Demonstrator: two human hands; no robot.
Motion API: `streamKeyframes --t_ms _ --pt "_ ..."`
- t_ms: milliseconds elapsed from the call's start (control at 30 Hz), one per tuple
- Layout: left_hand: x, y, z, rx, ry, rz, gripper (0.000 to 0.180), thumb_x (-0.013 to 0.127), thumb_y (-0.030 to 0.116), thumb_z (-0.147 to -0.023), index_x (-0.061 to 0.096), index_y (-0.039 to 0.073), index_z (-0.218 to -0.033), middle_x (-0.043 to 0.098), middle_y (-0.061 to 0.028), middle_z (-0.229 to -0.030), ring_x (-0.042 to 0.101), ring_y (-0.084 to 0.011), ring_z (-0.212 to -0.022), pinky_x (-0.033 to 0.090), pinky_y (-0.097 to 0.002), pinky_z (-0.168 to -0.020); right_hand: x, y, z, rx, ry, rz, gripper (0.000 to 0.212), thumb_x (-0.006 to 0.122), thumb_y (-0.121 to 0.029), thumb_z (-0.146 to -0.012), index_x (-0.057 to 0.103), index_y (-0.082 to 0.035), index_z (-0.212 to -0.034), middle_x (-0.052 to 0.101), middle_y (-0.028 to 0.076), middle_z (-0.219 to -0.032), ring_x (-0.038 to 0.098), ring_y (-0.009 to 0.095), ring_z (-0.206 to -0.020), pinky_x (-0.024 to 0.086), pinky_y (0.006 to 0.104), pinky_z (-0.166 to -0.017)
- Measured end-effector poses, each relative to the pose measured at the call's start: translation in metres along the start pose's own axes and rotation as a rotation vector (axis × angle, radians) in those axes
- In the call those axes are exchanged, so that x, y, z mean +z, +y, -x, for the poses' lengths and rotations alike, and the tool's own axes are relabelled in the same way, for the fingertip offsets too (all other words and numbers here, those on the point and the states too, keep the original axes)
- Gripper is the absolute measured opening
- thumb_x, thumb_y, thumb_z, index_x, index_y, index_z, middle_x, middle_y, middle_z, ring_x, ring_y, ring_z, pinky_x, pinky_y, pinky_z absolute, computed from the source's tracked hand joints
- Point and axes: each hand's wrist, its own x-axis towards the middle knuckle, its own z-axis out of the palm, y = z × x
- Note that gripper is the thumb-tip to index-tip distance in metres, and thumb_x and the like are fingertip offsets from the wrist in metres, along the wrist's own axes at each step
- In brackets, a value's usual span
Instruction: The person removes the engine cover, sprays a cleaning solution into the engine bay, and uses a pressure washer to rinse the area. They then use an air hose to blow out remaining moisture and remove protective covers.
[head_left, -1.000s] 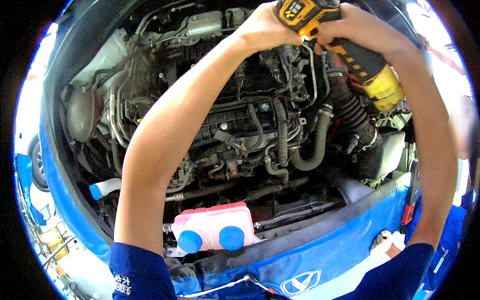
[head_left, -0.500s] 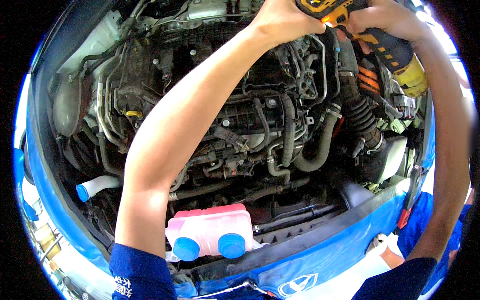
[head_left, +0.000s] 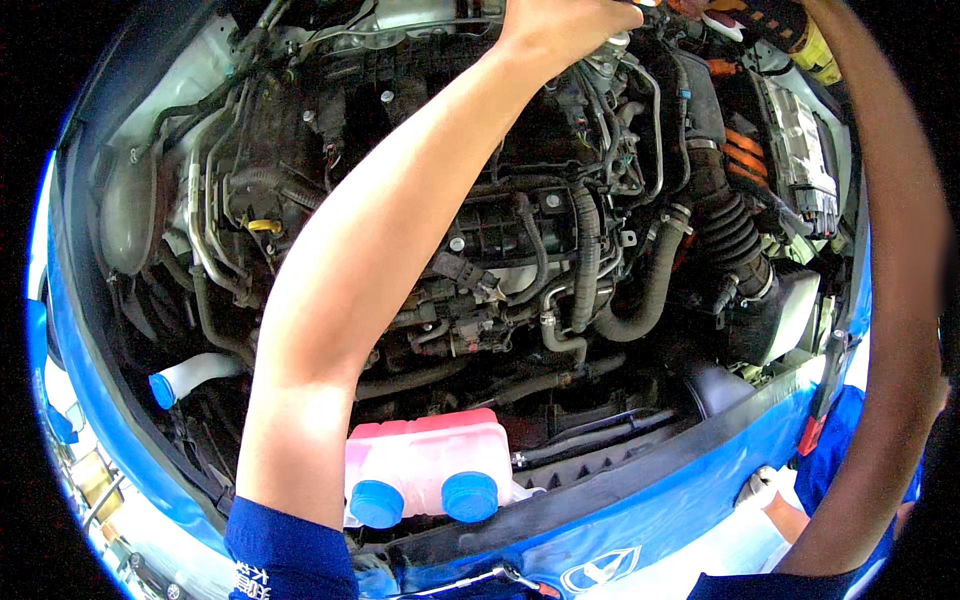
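Note:
My left hand reaches to the top edge over the back of the engine; its thumb shows at the front of a cordless drill, and its other fingers are cut off. The yellow and black drill is mostly beyond the top edge, with its base showing at the right. My right hand is almost wholly out of the picture; only a bit of its fingers shows by the drill's handle. Black hoses, metal pipes and orange cables lie below my hands.
A pink reservoir with two blue caps sits at the front of the engine bay. A white filler neck stands left. A red and black tool leans on the right edge, a ratchet lies in front. Another person's blue clothing shows at lower right.
Both hands and the drill have moved up, away from me, so most of the drill has left the picture. The grey box by the orange cables has come into sight.

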Motion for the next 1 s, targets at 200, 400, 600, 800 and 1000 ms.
streamKeyframes --t_ms 200,400,600,800,1000 --pt "0.007 -0.002 0.002 -0.009 0.010 -0.007 0.026 0.074 0.005 -0.062 0.067 -0.001 -0.086 0.070 -0.0076 -0.081 0.065 -0.0133 -0.074 0.051 -0.0273 -0.068 0.006 0.009 0.007 0.032 0.041 -0.030 0.018 0.067 -0.001 -0.069 0.065 0.000 -0.087 0.064 0.010 -0.074 0.058 0.018 -0.059 0.050 0.0315 -0.054" --pt "0.012 -0.003 0.003 -0.022 0.006 0.012 0.023 0.072 0.003 -0.062 0.066 -0.002 -0.085 0.069 -0.0068 -0.079 0.064 -0.0115 -0.070 0.050 -0.0268 -0.064 0.013 0.012 0.011 0.045 0.030 -0.122 0.022 0.067 0.000 -0.070 0.064 0.002 -0.092 0.065 0.013 -0.078 0.061 0.021 -0.061 0.054 0.0353 -0.054" --pt "0.017 0.001 0.017 0.078 0.096 -0.055 0.026 0.072 0.003 -0.062 0.067 -0.001 -0.087 0.070 -0.0066 -0.082 0.065 -0.0120 -0.074 0.051 -0.0267 -0.068 -0.003 0.022 -0.002 -0.278 -0.071 0.184 0.030 0.070 0.002 -0.067 0.065 0.001 -0.097 0.067 0.011 -0.086 0.062 0.019 -0.071 0.053 0.0316 -0.062" --pt "0.008 0.000 0.009 0.015 -0.045 -0.043 0.029 0.072 0.004 -0.065 0.068 0.001 -0.093 0.070 -0.0063 -0.085 0.065 -0.0135 -0.078 0.051 -0.0279 -0.072 -0.003 0.015 -0.004 -0.090 -0.096 0.149 0.036 0.071 0.003 -0.065 0.066 -0.001 -0.101 0.068 0.008 -0.090 0.062 0.019 -0.080 0.051 0.0318 -0.073" --pt "-0.001 0.015 0.018 0.162 -0.025 -0.006 0.037 0.073 0.004 -0.066 0.067 0.003 -0.102 0.069 -0.0082 -0.091 0.066 -0.0157 -0.083 0.053 -0.0287 -0.074 0.005 -0.022 0.022 -0.064 0.000 0.323 0.033 0.073 0.000 -0.065 0.067 0.000 -0.098 0.068 0.009 -0.087 0.062 0.018 -0.075 0.051 0.0317 -0.068"
